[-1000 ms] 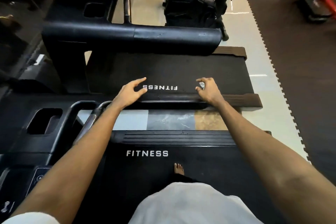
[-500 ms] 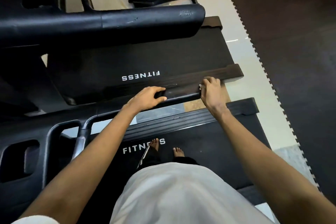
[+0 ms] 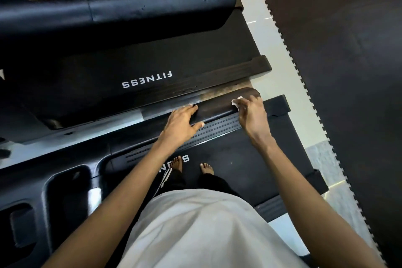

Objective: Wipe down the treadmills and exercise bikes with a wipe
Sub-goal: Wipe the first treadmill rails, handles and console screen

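As left grips handrail, right pinches wipe (white).

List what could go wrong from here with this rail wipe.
1. The wipe is a small scrap pinched in the right hand at the rounded end of the handrail. It may slip off, leaving fingers rubbing the rail.
2. The left hand grips the handrail, so that patch may go unwiped.
3. The bare feet stand on the treadmill belt with both arms reaching forward, so a slip is possible.

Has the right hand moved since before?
Yes. Right hand moved from beside the upside-down white FITNESS lettering down-right onto the end of the dark brown handrail.
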`<action>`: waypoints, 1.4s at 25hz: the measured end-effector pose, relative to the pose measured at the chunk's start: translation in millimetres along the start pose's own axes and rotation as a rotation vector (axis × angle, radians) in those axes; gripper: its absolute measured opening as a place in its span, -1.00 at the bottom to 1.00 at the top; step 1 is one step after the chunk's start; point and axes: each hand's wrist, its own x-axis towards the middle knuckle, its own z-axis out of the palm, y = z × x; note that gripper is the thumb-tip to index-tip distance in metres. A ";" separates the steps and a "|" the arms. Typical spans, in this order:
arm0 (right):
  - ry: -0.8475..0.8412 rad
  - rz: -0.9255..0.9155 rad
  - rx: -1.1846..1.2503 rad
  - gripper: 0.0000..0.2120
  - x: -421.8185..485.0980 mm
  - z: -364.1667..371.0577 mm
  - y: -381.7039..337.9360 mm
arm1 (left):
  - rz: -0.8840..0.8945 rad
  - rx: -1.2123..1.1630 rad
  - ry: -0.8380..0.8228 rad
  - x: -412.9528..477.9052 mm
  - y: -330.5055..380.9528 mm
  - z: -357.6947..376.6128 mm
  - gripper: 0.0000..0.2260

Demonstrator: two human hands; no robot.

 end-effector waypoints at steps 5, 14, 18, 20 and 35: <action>0.005 0.095 0.021 -0.74 12.0 1.5 -4.0 | -0.019 -0.034 0.047 4.4 -4.4 7.9 -0.37; -0.185 -0.004 -0.010 -0.72 60.3 -8.1 21.4 | -0.149 0.068 0.125 10.0 7.6 23.7 -0.36; -0.381 -0.287 0.113 -0.80 62.0 6.6 14.1 | -0.293 0.055 0.222 9.6 31.0 39.5 -0.36; -0.468 -0.377 0.173 -0.82 72.4 0.4 30.7 | -0.346 0.018 0.280 5.7 41.9 49.0 -0.39; -0.559 -0.553 0.190 -0.86 111.1 -35.9 100.1 | -0.681 -0.116 0.727 17.4 119.4 122.4 -0.30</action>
